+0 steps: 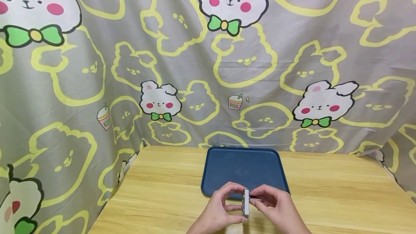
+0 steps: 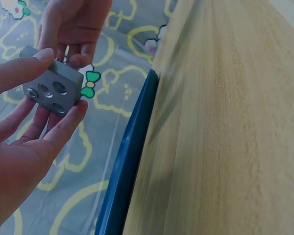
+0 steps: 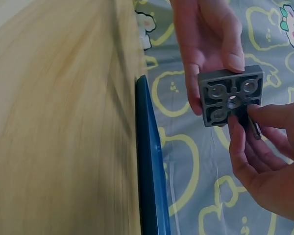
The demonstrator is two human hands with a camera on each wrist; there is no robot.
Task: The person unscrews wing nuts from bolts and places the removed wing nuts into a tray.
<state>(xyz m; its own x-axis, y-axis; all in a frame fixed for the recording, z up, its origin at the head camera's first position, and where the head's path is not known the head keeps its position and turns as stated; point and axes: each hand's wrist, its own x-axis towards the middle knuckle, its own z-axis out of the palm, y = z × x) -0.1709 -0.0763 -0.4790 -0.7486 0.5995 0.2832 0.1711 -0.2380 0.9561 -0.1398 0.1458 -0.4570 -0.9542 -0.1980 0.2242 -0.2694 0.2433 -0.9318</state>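
Observation:
Above the table's front part, my left hand (image 1: 221, 207) grips a small square grey metal plate (image 1: 245, 203) by its edges, holding it upright. One face, in the left wrist view, is smooth with several round holes. The other face of the metal plate (image 3: 231, 96), in the right wrist view, is ribbed, with a threaded hole in the middle. My right hand (image 3: 269, 164) has its thumb and fingers at a lower corner of that face. A thin threaded screw (image 3: 256, 129) sticks out between those fingers; its far end is hidden by them.
A dark blue tray (image 1: 243, 167) lies flat on the wooden table (image 1: 162, 183), just beyond both hands. Behind and at the sides hangs a grey curtain (image 1: 191, 68) printed with rabbits and yellow outlines.

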